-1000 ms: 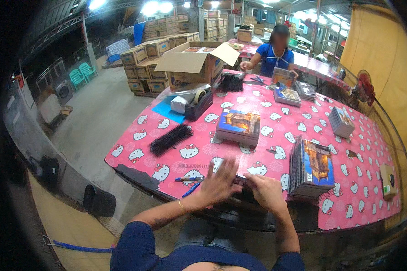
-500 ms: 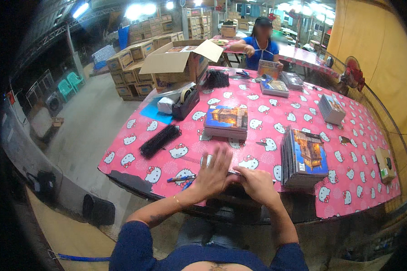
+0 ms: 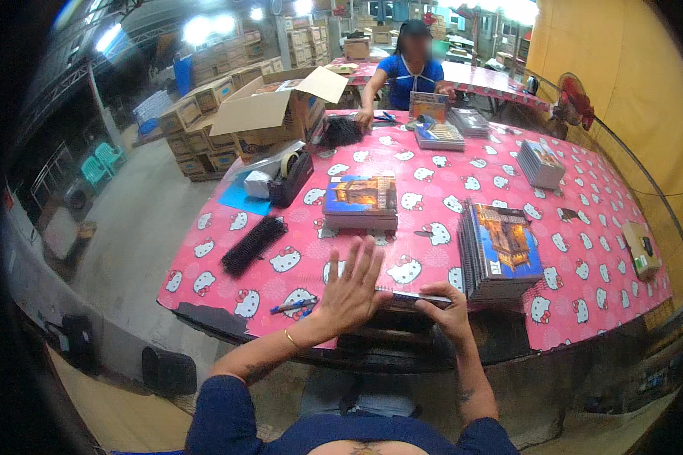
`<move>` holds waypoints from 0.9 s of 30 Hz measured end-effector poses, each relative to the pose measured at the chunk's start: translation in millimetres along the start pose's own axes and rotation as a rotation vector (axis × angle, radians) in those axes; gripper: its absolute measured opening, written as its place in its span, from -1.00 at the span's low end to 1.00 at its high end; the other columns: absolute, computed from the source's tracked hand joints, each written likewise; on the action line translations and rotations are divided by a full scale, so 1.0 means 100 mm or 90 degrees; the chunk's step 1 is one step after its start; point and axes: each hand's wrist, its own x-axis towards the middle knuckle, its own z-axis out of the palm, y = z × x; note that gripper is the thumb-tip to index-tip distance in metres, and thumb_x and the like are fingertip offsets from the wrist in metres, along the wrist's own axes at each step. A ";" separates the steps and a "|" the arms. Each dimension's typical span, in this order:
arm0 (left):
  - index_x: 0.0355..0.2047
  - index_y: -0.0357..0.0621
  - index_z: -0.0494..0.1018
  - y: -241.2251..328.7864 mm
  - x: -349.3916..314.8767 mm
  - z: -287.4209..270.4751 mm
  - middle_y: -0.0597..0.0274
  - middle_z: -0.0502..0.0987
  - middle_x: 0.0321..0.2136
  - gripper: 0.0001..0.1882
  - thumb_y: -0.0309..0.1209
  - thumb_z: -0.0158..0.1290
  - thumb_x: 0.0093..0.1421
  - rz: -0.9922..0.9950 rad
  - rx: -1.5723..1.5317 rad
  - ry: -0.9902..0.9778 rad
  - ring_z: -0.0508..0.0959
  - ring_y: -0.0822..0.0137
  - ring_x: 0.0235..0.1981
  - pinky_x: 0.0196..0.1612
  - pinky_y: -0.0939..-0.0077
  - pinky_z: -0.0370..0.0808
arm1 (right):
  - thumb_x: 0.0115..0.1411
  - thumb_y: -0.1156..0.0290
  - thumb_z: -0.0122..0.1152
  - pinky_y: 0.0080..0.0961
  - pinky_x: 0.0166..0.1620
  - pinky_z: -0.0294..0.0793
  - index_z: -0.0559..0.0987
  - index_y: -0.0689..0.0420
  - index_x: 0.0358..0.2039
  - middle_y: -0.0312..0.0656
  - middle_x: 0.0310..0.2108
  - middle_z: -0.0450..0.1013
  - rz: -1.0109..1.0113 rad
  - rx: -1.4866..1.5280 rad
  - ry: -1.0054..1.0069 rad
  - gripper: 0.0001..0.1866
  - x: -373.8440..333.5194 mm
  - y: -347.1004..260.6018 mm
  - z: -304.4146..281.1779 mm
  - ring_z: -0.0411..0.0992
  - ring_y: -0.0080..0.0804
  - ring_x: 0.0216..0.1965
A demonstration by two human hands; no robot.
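Observation:
Near the table's front edge, my right hand (image 3: 449, 307) pinches a thin book (image 3: 410, 295) that stands edge-on with its spine up. A coil seems to run along that spine. My left hand (image 3: 350, 284) lies flat with fingers spread at the book's left end; whether its palm presses on the coil is hidden. Pens (image 3: 294, 306) lie beside my left wrist. Beyond my fingers is a low stack of books (image 3: 360, 205) with a blue and orange cover. A taller stack of spiral-bound books (image 3: 501, 250) stands right of my right hand. Black plastic coils (image 3: 253, 246) lie in a bundle at left.
A pink patterned cloth (image 3: 425, 262) covers the table. Behind the coils stand a tape dispenser (image 3: 291, 180) and an open carton (image 3: 254, 117). Across the table, a person in blue (image 3: 413, 76) reaches toward more black coils (image 3: 338, 132). More books (image 3: 541, 164) and a small box (image 3: 641, 250) sit at right.
My right hand has moved right along the book, and my left fingers have spread. Across the table, the person's hand has come down to the black coils. The whole view has shifted slightly.

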 end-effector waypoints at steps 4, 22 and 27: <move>0.39 -0.31 0.01 0.30 -0.80 0.29 -0.13 -0.10 0.44 -0.17 0.12 -0.22 0.37 0.150 -0.235 0.030 -0.18 -0.05 0.48 0.40 -0.24 -0.40 | 0.09 0.47 0.47 -0.50 -0.04 0.53 0.52 0.12 -0.03 -0.19 -0.18 0.57 -0.005 -0.003 0.044 -0.57 0.04 -0.01 0.22 0.54 -0.48 -0.12; 0.40 -0.39 -0.15 0.04 -0.04 0.18 -0.26 -0.26 0.44 0.01 0.25 -0.22 0.30 0.011 -0.143 -0.039 -0.27 -0.17 0.47 0.36 -0.36 -0.39 | 0.31 0.50 0.17 -0.52 -0.04 0.47 0.56 0.27 0.01 -0.29 -0.19 0.55 0.006 0.045 -0.109 -0.72 0.00 0.04 0.24 0.45 -0.61 -0.17; 0.39 -0.36 0.00 0.30 -0.51 0.24 -0.18 -0.14 0.44 -0.03 0.25 -0.19 0.29 0.180 -0.074 -0.022 -0.19 -0.08 0.48 0.41 -0.21 -0.38 | 0.29 0.44 0.21 -0.50 -0.14 0.49 0.56 0.23 0.03 -0.29 -0.29 0.57 -0.010 -0.023 -0.134 -0.68 0.00 0.07 0.18 0.46 -0.60 -0.24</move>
